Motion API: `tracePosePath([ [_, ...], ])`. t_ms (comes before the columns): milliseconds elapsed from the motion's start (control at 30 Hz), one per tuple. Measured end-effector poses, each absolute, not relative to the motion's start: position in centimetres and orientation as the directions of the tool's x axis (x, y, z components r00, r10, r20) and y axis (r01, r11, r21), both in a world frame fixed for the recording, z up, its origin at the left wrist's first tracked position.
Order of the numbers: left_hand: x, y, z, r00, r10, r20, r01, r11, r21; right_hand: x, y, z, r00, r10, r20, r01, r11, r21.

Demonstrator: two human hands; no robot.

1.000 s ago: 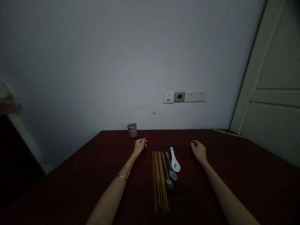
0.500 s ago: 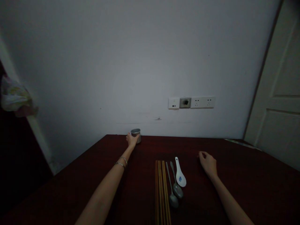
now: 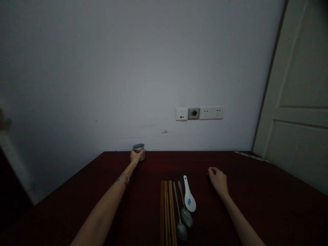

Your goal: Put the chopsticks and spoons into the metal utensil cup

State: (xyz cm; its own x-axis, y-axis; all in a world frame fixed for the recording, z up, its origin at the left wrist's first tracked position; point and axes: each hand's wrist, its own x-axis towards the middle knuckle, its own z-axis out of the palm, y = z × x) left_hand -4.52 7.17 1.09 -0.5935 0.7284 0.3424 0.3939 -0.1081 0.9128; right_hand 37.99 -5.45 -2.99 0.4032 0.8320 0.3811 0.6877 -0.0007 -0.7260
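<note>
My left hand (image 3: 135, 156) reaches to the far edge of the dark red table (image 3: 269, 198) and is wrapped round a small metal cup (image 3: 139, 149) that stands upright by the wall. My right hand (image 3: 218, 179) rests on the table with its fingers curled and nothing in them. Between my arms lie several wooden chopsticks (image 3: 166, 212) side by side, two metal spoons (image 3: 182, 218) and a white ceramic spoon with a blue mark (image 3: 189, 199).
A white wall with a row of sockets (image 3: 199, 113) stands right behind the table. A white door (image 3: 299, 102) is at the right. The room is dim.
My left hand has moved from the table near the chopsticks forward to the cup and closed round it. My right hand has stayed where it was.
</note>
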Motion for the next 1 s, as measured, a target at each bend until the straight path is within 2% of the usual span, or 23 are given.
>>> tracePosePath([
  [300, -2.6, 6.2, 2.9, -0.530, 0.782, 0.329, 0.400, -0.112, 0.910, 37.8, -5.6, -2.6, 0.415, 0.831, 0.371, 0.702, -0.033, -0.711],
  [567, 6.2, 3.2, 3.4, -0.202, 0.918, 0.341, 0.260, -0.285, 0.923, 37.8, -5.7, -2.7, 0.403, 0.823, 0.400, 0.701, 0.004, -0.714],
  [733, 9.7, 0.6, 2.9, -0.024, 0.932, 0.362, 0.150, -0.355, 0.923, 37.7, -5.7, -2.6, 0.395, 0.826, 0.403, 0.701, 0.013, -0.713],
  [1000, 11.1, -0.3, 1.7, -0.014, 0.931, 0.365, 0.107, -0.362, 0.926, 37.5, -5.9, -2.4, 0.409, 0.809, 0.421, 0.693, 0.024, -0.720],
])
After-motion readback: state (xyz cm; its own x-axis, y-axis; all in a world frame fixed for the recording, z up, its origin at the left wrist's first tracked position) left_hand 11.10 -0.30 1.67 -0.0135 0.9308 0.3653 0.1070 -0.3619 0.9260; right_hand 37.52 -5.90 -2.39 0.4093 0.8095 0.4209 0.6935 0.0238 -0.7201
